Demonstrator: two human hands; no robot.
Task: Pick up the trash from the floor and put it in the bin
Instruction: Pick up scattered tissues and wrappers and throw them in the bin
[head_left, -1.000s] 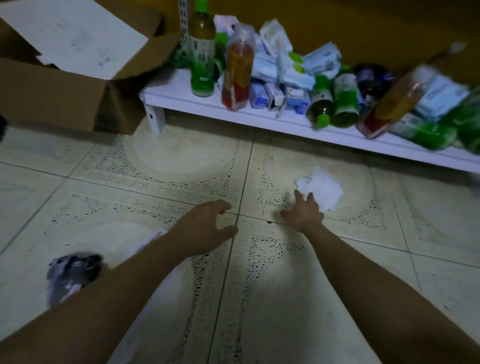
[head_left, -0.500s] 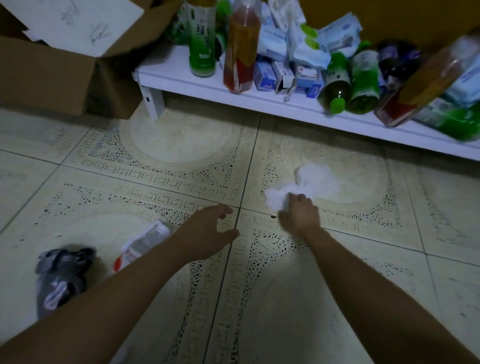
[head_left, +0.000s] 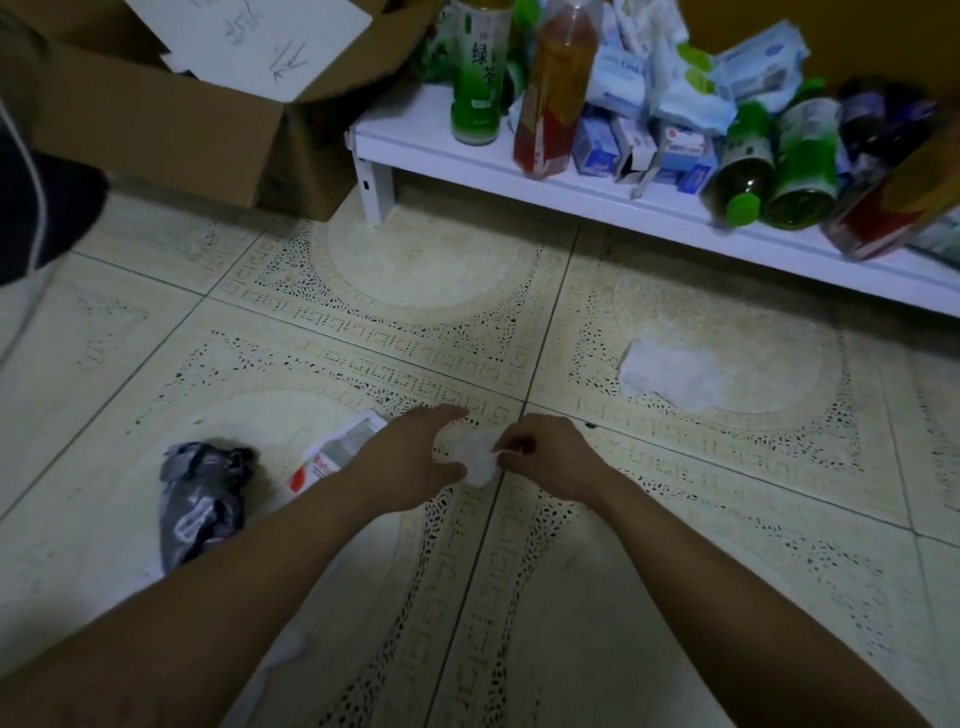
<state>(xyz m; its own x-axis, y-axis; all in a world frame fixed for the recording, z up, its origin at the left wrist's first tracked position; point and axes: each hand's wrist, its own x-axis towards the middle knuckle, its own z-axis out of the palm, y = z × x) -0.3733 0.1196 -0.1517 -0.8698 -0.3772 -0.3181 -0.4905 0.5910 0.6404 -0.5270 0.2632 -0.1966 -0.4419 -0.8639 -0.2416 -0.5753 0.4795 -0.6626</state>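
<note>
My right hand (head_left: 545, 457) pinches a small white tissue (head_left: 475, 454) just above the tiled floor. My left hand (head_left: 410, 457) is right beside it with its fingers spread around the tissue's left side, touching or nearly touching it. A second white tissue (head_left: 675, 376) lies flat on the floor to the right, near the shelf. A crumpled dark grey wrapper (head_left: 200, 499) lies on the floor at the left. A white and red packet (head_left: 332, 457) lies partly hidden behind my left forearm. No bin is in view.
A low white shelf (head_left: 597, 202) along the back holds bottles, boxes and wipe packs. An open cardboard box (head_left: 171, 114) with a white sheet on it stands at the back left. A dark rounded object (head_left: 36, 208) shows at the left edge.
My right hand closed on a white tissue, lifted it and brought it left to my left hand. One tissue stayed on the floor. The view shifted so the shelf sits further right.
</note>
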